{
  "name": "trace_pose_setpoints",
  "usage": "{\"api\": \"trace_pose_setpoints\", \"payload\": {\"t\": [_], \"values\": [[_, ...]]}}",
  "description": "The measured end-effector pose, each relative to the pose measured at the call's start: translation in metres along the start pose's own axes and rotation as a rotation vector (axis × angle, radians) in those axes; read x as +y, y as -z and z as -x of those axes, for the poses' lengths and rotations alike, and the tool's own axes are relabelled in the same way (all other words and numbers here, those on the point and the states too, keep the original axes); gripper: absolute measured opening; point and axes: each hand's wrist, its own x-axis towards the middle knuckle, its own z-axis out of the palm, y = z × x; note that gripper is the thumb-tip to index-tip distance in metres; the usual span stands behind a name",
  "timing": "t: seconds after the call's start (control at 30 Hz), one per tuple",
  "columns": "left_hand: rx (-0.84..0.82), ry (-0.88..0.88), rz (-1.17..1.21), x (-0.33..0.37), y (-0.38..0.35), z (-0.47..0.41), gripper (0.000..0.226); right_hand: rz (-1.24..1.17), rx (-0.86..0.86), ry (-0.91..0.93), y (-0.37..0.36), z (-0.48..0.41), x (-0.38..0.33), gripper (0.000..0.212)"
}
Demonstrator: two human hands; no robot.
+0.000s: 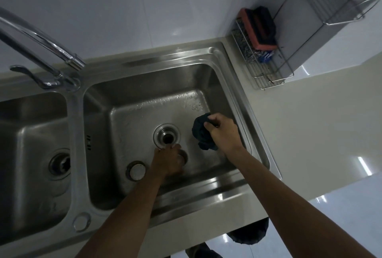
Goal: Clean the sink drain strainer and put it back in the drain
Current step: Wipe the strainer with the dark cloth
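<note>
Holding, left grip [167, 159]: curled over strainer [183, 157] beside drain [167, 136].
Right grip [224, 131]: clutches cloth [199, 133].
Risk: wet strainer could slip, seat crooked.

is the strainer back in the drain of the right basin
No, the drain gapes open, and the left hand holds the strainer beside it.

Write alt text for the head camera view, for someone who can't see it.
The left hand holds a round metal strainer beside the open drain of a stainless steel sink basin, while the right hand grips a crumpled dark teal cloth.
</note>
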Motion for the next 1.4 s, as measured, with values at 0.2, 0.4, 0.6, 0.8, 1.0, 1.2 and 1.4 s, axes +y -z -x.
{"api": "trace_pose_setpoints", "payload": {"t": [0.2, 0.4, 0.6, 0.8, 1.0, 1.2, 1.4], "values": [[-0.066, 0.168, 1.499, 0.015, 0.078, 0.013, 0.039, -0.069, 0.034, 0.0, 0.004, 0.011, -0.01, 0.018], [-0.086, 0.076, 1.76, 0.036, 0.126, 0.041, 0.038, -0.102, 0.073, 0.148, -0.015, 0.027, -0.056, 0.021], [0.089, 0.059, 1.996, 0.04, 0.16, 0.058, 0.051, 0.037, -0.123, 0.45, -0.058, 0.065, -0.087, 0.047], [0.047, 0.078, 1.995, 0.04, 0.179, 0.073, 0.05, -0.126, -0.032, 0.271, -0.06, 0.042, -0.123, 0.051], [0.075, 0.175, 1.938, 0.031, 0.182, 0.078, 0.048, -0.042, -0.074, 0.441, -0.077, 0.078, -0.113, 0.053], [0.065, 0.21, 1.793, 0.025, 0.173, 0.083, 0.034, -0.106, -0.055, 0.158, -0.055, 0.049, -0.118, 0.041], [0.584, 0.193, 0.757, -0.002, 0.163, 0.084, 0.064, -0.033, 0.107, 0.268, -0.022, 0.042, -0.112, 0.031]]}}
